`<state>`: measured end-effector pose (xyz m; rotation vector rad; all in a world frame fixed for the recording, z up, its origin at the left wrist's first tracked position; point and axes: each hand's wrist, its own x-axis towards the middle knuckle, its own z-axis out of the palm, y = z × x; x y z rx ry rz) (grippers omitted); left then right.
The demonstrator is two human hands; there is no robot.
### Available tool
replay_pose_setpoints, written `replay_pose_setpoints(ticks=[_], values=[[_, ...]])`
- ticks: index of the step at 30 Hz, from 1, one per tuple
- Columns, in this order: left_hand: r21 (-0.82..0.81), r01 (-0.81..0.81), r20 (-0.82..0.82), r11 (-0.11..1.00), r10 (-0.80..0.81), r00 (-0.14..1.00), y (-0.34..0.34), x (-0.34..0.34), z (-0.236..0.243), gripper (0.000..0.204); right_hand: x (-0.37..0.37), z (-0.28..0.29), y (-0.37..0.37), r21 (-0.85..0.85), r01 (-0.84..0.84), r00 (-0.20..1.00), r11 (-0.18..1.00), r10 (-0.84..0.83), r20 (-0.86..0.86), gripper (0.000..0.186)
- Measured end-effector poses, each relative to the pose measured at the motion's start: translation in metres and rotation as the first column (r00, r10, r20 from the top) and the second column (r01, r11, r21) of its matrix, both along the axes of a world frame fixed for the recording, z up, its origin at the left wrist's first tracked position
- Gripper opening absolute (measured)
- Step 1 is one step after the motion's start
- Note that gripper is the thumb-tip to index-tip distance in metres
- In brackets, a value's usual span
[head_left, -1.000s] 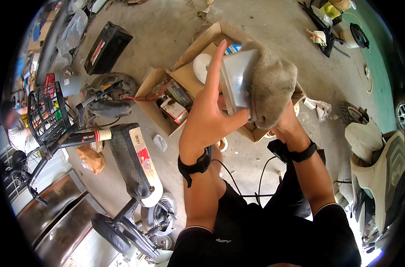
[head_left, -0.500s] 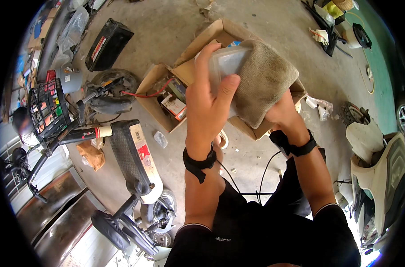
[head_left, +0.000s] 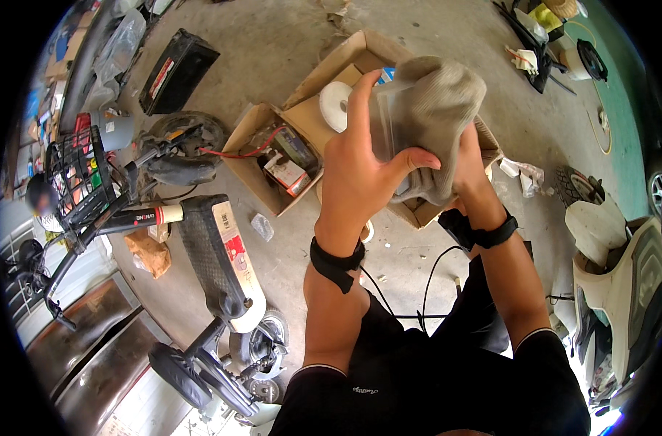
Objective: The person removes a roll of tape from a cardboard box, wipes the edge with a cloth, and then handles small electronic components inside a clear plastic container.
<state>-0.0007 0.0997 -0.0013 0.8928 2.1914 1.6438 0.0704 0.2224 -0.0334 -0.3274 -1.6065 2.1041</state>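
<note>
A clear plastic box point(head_left: 384, 123) is held up over an open cardboard carton point(head_left: 361, 49). My left hand point(head_left: 356, 174) is closed round its left side, with the thumb laid across the front onto the cloth. A grey-brown cloth point(head_left: 441, 102) is draped over the box's right side and bunched at the top. My right hand point(head_left: 469, 163) grips the cloth from the right and below; most of its fingers are hidden behind it. The far side of the box is covered by the cloth.
A smaller carton point(head_left: 247, 142) with a red wire and small boxes adjoins the large one. In the large carton sits a white roll point(head_left: 334, 106). An electric scooter point(head_left: 218, 254) stands to the left, a black battery-like case point(head_left: 178, 73) far left, white scooter panels point(head_left: 614, 283) right.
My left hand has moved right, its thumb now over the cloth. The cloth has gone from spread flat to bunched round the box. The white roll has come into fuller view.
</note>
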Motion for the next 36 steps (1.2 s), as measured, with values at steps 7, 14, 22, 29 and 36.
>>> replay_pose_setpoints(ticks=[7, 14, 22, 29, 36], values=[[0.053, 0.05, -0.026, 0.997, -0.049, 0.998, -0.002, -0.001, -0.002, 0.108, 0.003, 0.001, 0.011, 0.408, -0.05, 0.991, 0.911, 0.096, -0.094, 0.035], [0.082, 0.099, 0.039, 0.992, -0.103, 0.994, 0.002, 0.003, -0.005, 0.105, 0.005, 0.008, 0.003, 0.101, 0.165, 0.986, 0.981, -0.163, -0.033, 0.025], [0.351, -0.012, 0.393, 0.936, -0.135, 0.91, 0.011, 0.009, 0.004, 0.085, 0.018, -0.022, 0.024, -0.401, 0.091, 0.996, 0.911, -0.088, 0.025, 0.044], [0.463, -0.227, 0.368, 0.857, 0.047, 0.928, 0.013, 0.013, 0.005, 0.08, 0.014, 0.01, 0.021, 0.601, -0.046, 0.996, 0.798, -0.009, 0.088, 0.067], [0.495, -0.446, 0.411, 0.746, 0.251, 0.876, 0.014, 0.009, -0.002, 0.069, 0.022, -0.001, 0.023, 0.11, -0.232, 0.953, 0.966, 0.204, 0.223, 0.067]])
